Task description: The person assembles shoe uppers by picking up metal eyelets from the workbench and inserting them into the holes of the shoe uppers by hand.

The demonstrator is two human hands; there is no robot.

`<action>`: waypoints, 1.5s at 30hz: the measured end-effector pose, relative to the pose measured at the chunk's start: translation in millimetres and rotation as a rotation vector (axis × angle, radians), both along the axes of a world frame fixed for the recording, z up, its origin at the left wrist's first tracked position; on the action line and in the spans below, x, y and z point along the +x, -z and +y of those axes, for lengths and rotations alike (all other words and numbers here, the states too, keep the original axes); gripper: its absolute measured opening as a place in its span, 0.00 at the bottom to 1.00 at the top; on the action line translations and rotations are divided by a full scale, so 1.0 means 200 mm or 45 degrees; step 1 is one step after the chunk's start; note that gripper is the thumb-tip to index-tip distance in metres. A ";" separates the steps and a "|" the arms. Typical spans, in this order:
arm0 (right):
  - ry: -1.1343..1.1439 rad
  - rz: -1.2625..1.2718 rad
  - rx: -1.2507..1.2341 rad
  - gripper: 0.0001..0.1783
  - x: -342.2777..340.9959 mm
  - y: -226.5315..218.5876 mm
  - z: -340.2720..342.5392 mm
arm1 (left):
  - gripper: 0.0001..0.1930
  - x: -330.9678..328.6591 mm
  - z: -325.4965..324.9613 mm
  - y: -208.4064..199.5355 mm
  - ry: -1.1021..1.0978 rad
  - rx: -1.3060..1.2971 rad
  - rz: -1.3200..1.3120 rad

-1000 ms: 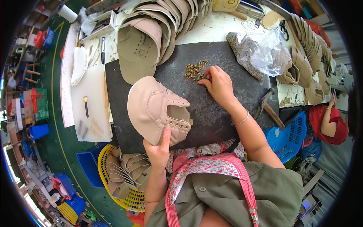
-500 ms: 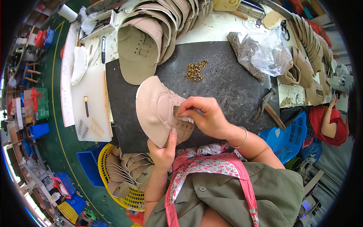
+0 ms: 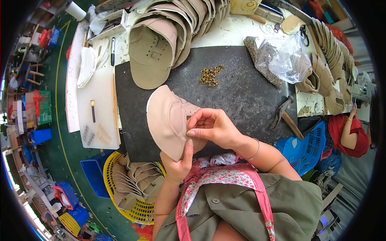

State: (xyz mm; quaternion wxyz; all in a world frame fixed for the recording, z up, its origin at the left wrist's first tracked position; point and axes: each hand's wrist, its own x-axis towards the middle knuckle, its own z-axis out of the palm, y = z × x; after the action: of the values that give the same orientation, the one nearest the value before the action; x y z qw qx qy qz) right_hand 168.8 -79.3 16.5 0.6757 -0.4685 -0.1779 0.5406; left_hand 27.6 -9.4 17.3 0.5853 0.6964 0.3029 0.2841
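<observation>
My left hand point(image 3: 179, 162) grips a beige shoe upper point(image 3: 165, 116) by its lower edge, thumb on top. It is held tilted above the near part of a black work mat point(image 3: 249, 120). My right hand point(image 3: 209, 126) bends over the upper's lacing flap, thumb and forefinger pinched together against it. Whatever lies between those fingertips is too small or hidden to make out. The right fingers also cover the row of holes in the flap. Farther off on the mat lies a small heap of brass eyelets point(image 3: 210, 76).
Stacked beige uppers point(image 3: 150, 52) stand at the back left, more point(image 3: 321, 72) at the right. A hammer point(image 3: 283, 116) lies on the mat near a plastic bag point(image 3: 289, 58). Below the bench are a yellow basket point(image 3: 140, 213) of uppers and a blue crate point(image 3: 307, 148). A co-worker's arm point(image 3: 348, 132) shows far right.
My right fingers have shifted slightly left and down along the flap and now cover the metal eyelets seen in it earlier. The upper has turned a little and moved slightly down.
</observation>
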 end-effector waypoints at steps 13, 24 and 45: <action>0.118 -1.624 0.605 0.10 0.07 -0.02 0.10 | 0.27 -0.19 0.25 -0.05 0.043 -1.017 -0.329; 0.448 -1.950 -0.671 0.02 0.31 0.29 0.00 | 0.22 -0.08 0.08 0.01 -0.056 -0.832 -0.333; -0.072 -0.068 -0.071 0.12 0.15 -0.02 -0.03 | 0.14 -0.02 0.00 0.00 0.036 -0.642 -0.129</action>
State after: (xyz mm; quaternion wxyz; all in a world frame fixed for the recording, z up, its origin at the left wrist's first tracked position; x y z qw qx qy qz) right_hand 198.1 -86.1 19.5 0.6419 -0.4964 -0.1939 0.5514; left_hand 22.8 -8.5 17.1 0.7587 0.5175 0.3248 0.2259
